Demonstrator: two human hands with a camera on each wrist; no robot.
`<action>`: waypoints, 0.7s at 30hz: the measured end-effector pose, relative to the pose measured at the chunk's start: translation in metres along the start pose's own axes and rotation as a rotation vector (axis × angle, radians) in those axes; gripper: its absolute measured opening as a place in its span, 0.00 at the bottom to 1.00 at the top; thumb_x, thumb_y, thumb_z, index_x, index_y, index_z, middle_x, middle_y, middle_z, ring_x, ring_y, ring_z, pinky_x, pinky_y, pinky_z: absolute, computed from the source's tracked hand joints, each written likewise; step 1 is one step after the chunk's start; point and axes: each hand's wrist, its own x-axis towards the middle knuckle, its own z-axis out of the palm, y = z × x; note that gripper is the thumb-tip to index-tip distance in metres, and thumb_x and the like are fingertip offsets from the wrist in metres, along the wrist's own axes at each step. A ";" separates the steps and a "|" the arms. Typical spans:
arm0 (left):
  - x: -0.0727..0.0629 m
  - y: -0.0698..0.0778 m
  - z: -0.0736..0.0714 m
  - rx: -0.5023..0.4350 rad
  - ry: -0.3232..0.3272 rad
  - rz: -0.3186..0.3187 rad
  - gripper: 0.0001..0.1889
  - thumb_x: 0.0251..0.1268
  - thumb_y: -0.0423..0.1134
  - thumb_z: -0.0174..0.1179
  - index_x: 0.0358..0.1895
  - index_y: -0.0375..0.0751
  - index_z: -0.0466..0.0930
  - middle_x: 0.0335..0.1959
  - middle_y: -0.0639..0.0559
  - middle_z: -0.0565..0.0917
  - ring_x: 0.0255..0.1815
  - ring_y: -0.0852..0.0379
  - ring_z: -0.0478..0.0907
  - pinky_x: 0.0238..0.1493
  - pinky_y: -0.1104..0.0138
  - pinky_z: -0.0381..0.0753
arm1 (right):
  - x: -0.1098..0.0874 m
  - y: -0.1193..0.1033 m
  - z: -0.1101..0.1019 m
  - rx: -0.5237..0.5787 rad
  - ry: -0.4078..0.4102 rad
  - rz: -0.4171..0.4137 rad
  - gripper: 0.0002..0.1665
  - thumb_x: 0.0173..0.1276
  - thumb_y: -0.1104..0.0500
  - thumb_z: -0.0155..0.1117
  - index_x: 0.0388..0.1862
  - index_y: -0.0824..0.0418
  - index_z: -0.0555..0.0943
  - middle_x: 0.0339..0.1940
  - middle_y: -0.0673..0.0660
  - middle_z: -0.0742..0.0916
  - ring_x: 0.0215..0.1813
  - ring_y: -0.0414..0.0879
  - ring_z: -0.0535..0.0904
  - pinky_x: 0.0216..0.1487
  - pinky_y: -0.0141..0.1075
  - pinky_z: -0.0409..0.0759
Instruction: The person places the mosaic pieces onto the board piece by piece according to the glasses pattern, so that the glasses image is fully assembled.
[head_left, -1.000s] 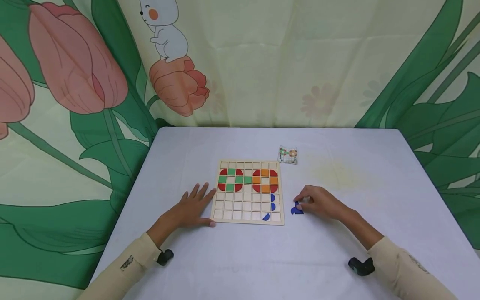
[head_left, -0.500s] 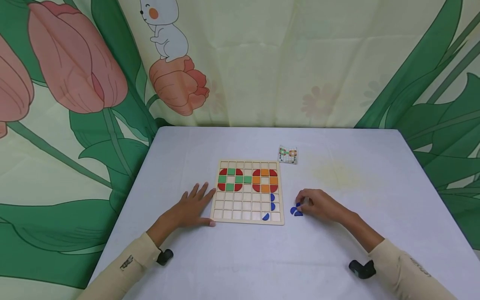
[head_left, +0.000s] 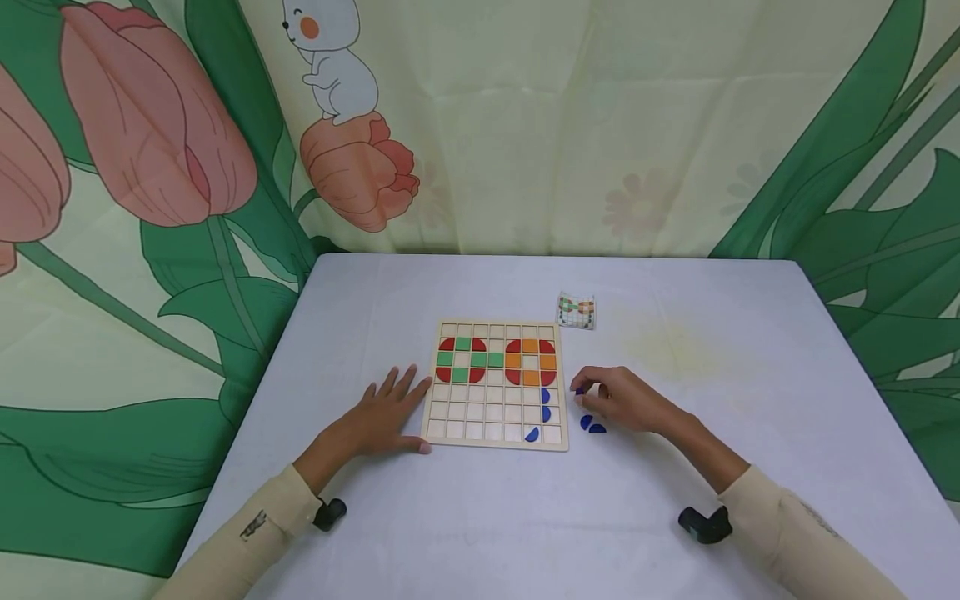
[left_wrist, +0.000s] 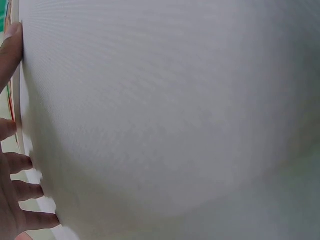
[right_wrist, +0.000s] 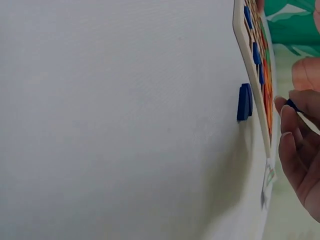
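A wooden grid board (head_left: 476,414) lies mid-table, with red, green and orange pieces in its upper rows and three blue pieces in its lower right cells. My left hand (head_left: 377,419) is spread flat, its thumb and fingertips at the board's left edge. Right of the board, my right hand (head_left: 626,398) pinches a small blue piece (right_wrist: 292,105) between thumb and fingers, held above the table. Most of that piece is hidden by the fingers. Two blue half-round pieces (head_left: 597,429) lie on the cloth just below the right hand.
A small pattern card (head_left: 576,310) lies beyond the board's upper right corner. White cloth covers the table (head_left: 480,533). Behind it hangs a curtain (head_left: 510,125) printed with tulips and leaves.
My right hand has picked up one blue piece from the little group and moved it up and left, nearer the board. Two pieces stay behind. The left hand has not moved.
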 end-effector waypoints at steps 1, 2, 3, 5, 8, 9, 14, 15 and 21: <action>0.000 0.000 0.000 -0.001 -0.001 0.000 0.59 0.51 0.73 0.65 0.82 0.52 0.47 0.84 0.41 0.45 0.82 0.32 0.40 0.71 0.31 0.54 | 0.003 -0.003 0.001 -0.003 -0.002 -0.007 0.11 0.70 0.61 0.66 0.51 0.56 0.84 0.44 0.53 0.87 0.32 0.42 0.76 0.31 0.30 0.78; 0.000 0.000 0.000 -0.001 0.000 0.001 0.59 0.51 0.73 0.65 0.82 0.52 0.47 0.84 0.41 0.45 0.82 0.32 0.40 0.71 0.31 0.54 | 0.006 -0.005 0.002 0.000 -0.006 -0.012 0.12 0.71 0.61 0.66 0.52 0.56 0.85 0.44 0.53 0.87 0.31 0.42 0.75 0.30 0.30 0.77; -0.001 0.000 0.000 0.000 0.001 0.002 0.59 0.51 0.73 0.65 0.82 0.51 0.47 0.84 0.41 0.45 0.82 0.32 0.40 0.71 0.31 0.54 | 0.010 -0.008 0.003 0.001 -0.013 -0.022 0.13 0.71 0.61 0.65 0.53 0.56 0.84 0.45 0.53 0.87 0.31 0.42 0.75 0.29 0.30 0.76; -0.001 -0.001 0.000 0.004 0.002 0.004 0.59 0.52 0.73 0.64 0.82 0.51 0.47 0.83 0.41 0.45 0.82 0.32 0.40 0.71 0.31 0.54 | 0.016 -0.013 0.007 0.006 -0.029 -0.051 0.13 0.72 0.61 0.65 0.54 0.56 0.83 0.44 0.53 0.87 0.31 0.42 0.75 0.30 0.30 0.75; -0.001 -0.001 0.000 0.005 0.009 0.011 0.59 0.52 0.73 0.64 0.82 0.51 0.47 0.83 0.40 0.45 0.82 0.31 0.41 0.71 0.31 0.55 | 0.027 -0.022 0.013 0.026 -0.051 -0.090 0.12 0.71 0.60 0.66 0.53 0.57 0.82 0.40 0.51 0.85 0.33 0.42 0.76 0.33 0.30 0.76; -0.002 -0.001 0.000 0.005 0.010 0.011 0.59 0.52 0.73 0.64 0.82 0.51 0.47 0.83 0.40 0.45 0.82 0.31 0.41 0.71 0.31 0.55 | 0.030 -0.024 0.016 0.028 -0.059 -0.108 0.12 0.71 0.59 0.66 0.52 0.57 0.81 0.39 0.49 0.84 0.35 0.42 0.76 0.35 0.30 0.76; -0.002 -0.001 0.000 -0.001 0.003 0.005 0.58 0.53 0.72 0.65 0.82 0.52 0.46 0.84 0.41 0.44 0.83 0.32 0.39 0.72 0.31 0.54 | 0.052 -0.036 0.030 0.051 -0.095 -0.197 0.09 0.70 0.59 0.67 0.48 0.58 0.84 0.33 0.47 0.83 0.35 0.39 0.76 0.36 0.30 0.76; -0.002 -0.001 0.000 -0.001 0.002 0.004 0.59 0.53 0.72 0.65 0.82 0.52 0.46 0.84 0.41 0.44 0.83 0.32 0.39 0.72 0.31 0.54 | 0.056 -0.039 0.033 0.055 -0.101 -0.214 0.09 0.70 0.59 0.68 0.48 0.58 0.84 0.33 0.47 0.84 0.34 0.39 0.76 0.35 0.30 0.76; -0.001 -0.001 0.001 0.003 0.001 0.001 0.59 0.51 0.74 0.64 0.82 0.52 0.46 0.84 0.41 0.44 0.83 0.32 0.39 0.72 0.31 0.53 | 0.077 -0.062 0.048 0.080 -0.146 -0.229 0.14 0.68 0.58 0.70 0.52 0.59 0.86 0.33 0.46 0.85 0.33 0.40 0.75 0.32 0.29 0.74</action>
